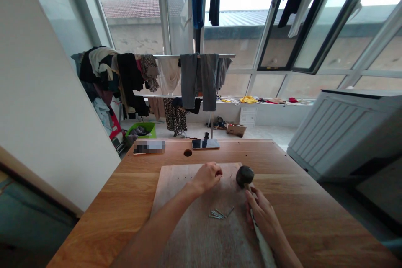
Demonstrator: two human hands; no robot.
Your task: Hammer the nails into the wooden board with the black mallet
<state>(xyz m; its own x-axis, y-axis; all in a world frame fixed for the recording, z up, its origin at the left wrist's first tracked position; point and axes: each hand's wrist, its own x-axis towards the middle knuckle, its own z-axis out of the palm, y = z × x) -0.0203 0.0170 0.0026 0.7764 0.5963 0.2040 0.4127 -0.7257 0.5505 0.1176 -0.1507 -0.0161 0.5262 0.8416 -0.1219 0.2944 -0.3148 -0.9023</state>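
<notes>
On the wooden board (pixel 185 234), my left hand (pixel 207 178) rests near the far edge with its fingers curled together; whatever they pinch, if anything, is hidden. My right hand (pixel 262 211) is wrapped round the pale handle of a hammer (pixel 245 176). Its dark, rounded head is to the right of my left hand, over the board's right edge. Several loose silvery nails (pixel 217 214) lie in a small pile on the board, between my forearms. A few small dark marks dot the board's far left part.
The board lies on a wooden table (pixel 314 217). A phone (pixel 205 144) and a small blurred box (pixel 149 147) are near the table's far edge, beside a round hole (pixel 187 153). Beyond stand a laundry rack with hanging clothes (pixel 207 79) and a white cabinet (pixel 329 130).
</notes>
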